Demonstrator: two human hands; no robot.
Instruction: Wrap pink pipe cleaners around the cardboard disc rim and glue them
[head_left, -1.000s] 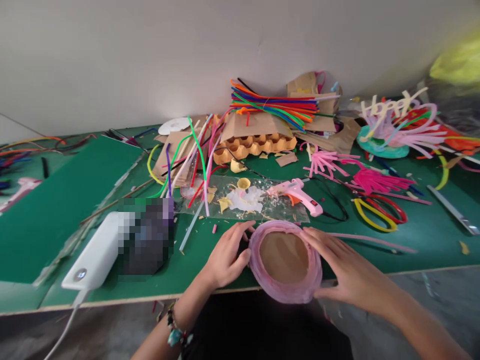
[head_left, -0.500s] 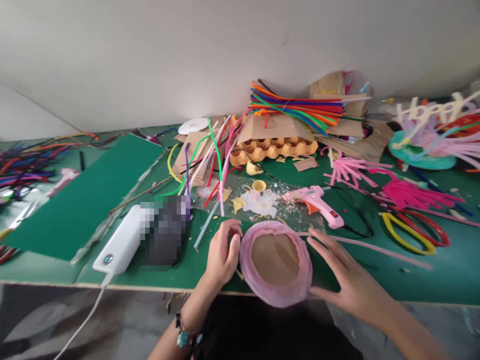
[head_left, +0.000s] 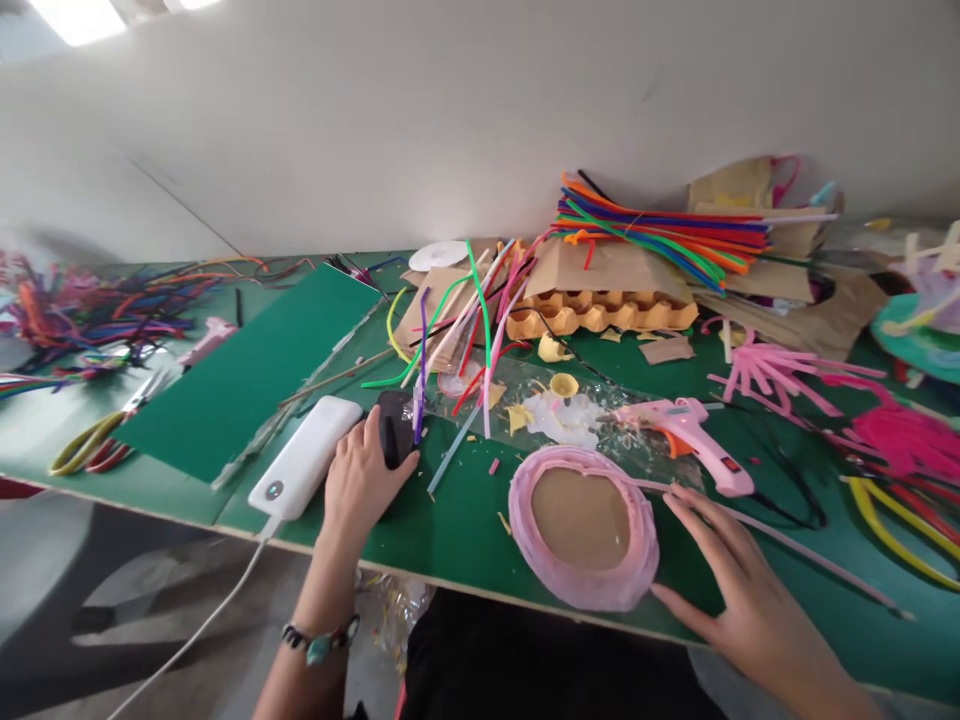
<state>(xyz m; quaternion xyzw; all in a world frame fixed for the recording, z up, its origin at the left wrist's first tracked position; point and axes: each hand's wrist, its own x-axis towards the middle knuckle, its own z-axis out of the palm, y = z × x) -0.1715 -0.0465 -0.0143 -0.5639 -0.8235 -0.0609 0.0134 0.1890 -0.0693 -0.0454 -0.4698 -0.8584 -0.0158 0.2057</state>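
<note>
A round cardboard piece [head_left: 581, 520] ringed with coiled pink pipe cleaner [head_left: 532, 560] lies near the table's front edge. From its upper right side a loose pink pipe cleaner end [head_left: 814, 560] runs off to the right. My right hand [head_left: 739, 570] is spread beside the ring, fingertips at the loose strand and thumb close to the rim. Over to the left, my left hand [head_left: 360, 470] lies across a dark phone [head_left: 397, 425], fingers at its left edge and thumb at its right. The phone rests on the table.
A white power bank [head_left: 304, 460] with a cable lies left of the phone. Behind the ring are a pink glue gun [head_left: 694, 440], an egg carton [head_left: 600, 312] and a pipe cleaner bundle [head_left: 660, 230]. Scissors [head_left: 105, 440] lie far left; yellow handles [head_left: 892, 530] show at right.
My left hand has left the ring's side and moved left onto the phone. My right hand stays beside the ring. The view has turned left.
</note>
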